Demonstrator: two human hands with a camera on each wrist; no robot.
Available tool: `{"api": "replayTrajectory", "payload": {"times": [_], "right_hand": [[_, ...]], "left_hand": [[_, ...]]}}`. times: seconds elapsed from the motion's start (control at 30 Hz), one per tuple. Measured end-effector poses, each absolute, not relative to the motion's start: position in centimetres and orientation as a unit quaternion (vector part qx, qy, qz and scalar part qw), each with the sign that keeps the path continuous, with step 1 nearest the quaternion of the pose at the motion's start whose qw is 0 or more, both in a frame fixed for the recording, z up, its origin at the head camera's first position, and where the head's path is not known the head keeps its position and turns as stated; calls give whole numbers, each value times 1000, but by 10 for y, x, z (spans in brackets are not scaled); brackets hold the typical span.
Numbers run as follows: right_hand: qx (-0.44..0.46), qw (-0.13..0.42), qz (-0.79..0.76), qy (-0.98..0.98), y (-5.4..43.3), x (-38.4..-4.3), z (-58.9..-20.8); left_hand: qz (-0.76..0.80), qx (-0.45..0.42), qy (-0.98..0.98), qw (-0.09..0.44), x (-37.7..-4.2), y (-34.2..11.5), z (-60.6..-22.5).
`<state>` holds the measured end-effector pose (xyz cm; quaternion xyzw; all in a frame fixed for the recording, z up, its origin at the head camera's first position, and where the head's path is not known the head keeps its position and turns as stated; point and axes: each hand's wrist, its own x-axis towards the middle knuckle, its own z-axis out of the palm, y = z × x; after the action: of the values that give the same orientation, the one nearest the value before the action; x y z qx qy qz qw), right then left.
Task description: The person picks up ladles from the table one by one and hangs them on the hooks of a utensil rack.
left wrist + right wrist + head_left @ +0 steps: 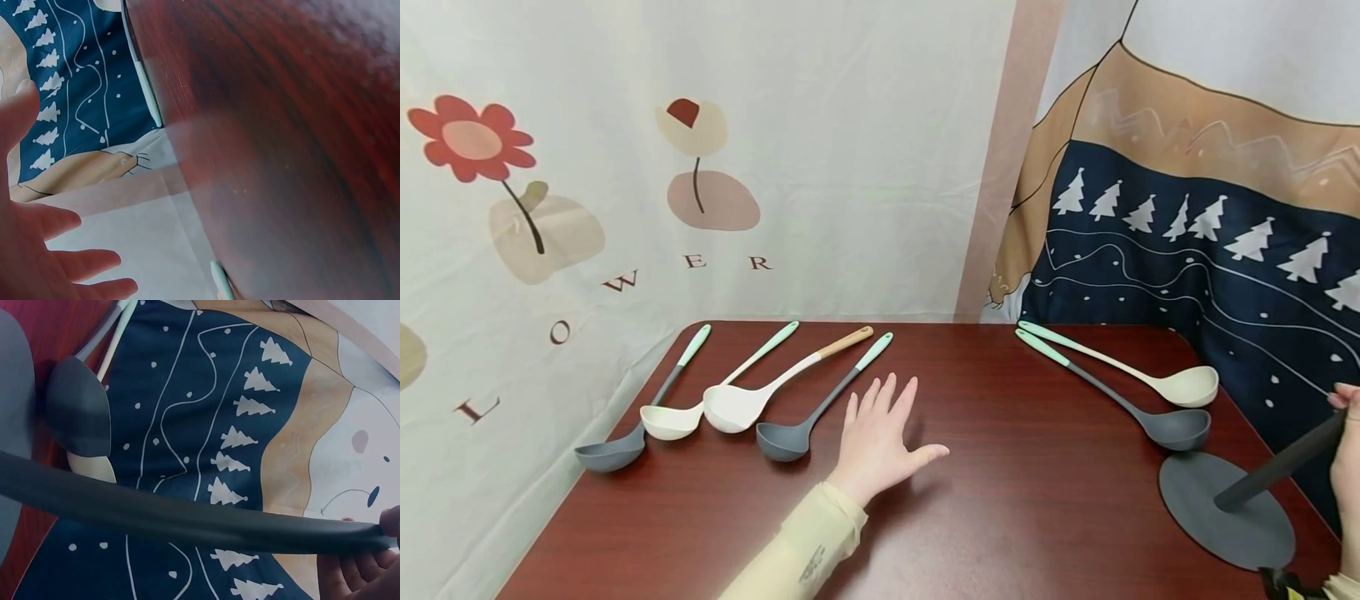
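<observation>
My left hand (880,446) is held over the table with fingers straight and spread, holding nothing. Nearest to it lies a grey ladle (784,443) with a mint handle, just left of the fingers. At the right edge my right hand (1348,475) grips the upper end of a dark grey pole (206,524), fingers and thumb around it. That pole rises from a round flat base (1195,508), and the whole stand leans to the right. Right behind the base are a second grey ladle (1180,429) and a cream ladle (1191,387), both with mint handles.
On the left side of the dark red table (985,517) lie a tan-handled white ladle (730,408), a mint-handled cream ladle (672,423) and another grey ladle (610,455). A printed curtain (865,167) hangs behind, and a navy tree-patterned cloth (1150,275) hangs at right.
</observation>
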<state>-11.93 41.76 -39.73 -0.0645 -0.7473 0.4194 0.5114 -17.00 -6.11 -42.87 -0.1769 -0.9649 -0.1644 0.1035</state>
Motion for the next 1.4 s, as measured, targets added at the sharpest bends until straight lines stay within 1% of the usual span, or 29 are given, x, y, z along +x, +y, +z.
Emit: {"api": "replayTrajectory", "payload": {"times": [0.07,0.13,0.23,0.27,0.37,0.5,0.6,0.73,0.83,0.97,1.17,1.4], "right_hand": [[-61,506,449,-734,455,-136,-426],[-52,504,441,-741,495,-150,-456],[-58,497,406,-764,539,-163,-487],[-59,494,406,-767,545,-165,-492],[-47,494,414,-763,492,-144,-450],[-42,491,444,-748,401,-112,-380],[-53,487,453,-745,401,-114,-379],[-25,490,462,-739,408,-118,-386],[-41,484,456,-745,398,-115,-380],[-102,473,445,-754,374,-108,-362],[-110,468,431,-764,354,-105,-350],[-107,432,427,-787,338,-108,-341]], "left_hand": [[-167,-177,-964,109,-171,-60,-428],[-172,-178,-962,114,-173,-58,-428],[-181,-181,-960,116,-175,-55,-426],[-185,-182,-959,115,-176,-53,-426],[-200,-187,-955,110,-177,-48,-423],[-220,-193,-951,102,-178,-42,-421],[-226,-194,-950,97,-179,-39,-421],[-239,-192,-948,89,-181,-37,-422],[-256,-190,-944,82,-180,-36,-421],[-270,-191,-941,79,-179,-34,-421],[-287,-189,-937,69,-177,-31,-420],[-297,-191,-933,69,-177,-27,-422]]}}
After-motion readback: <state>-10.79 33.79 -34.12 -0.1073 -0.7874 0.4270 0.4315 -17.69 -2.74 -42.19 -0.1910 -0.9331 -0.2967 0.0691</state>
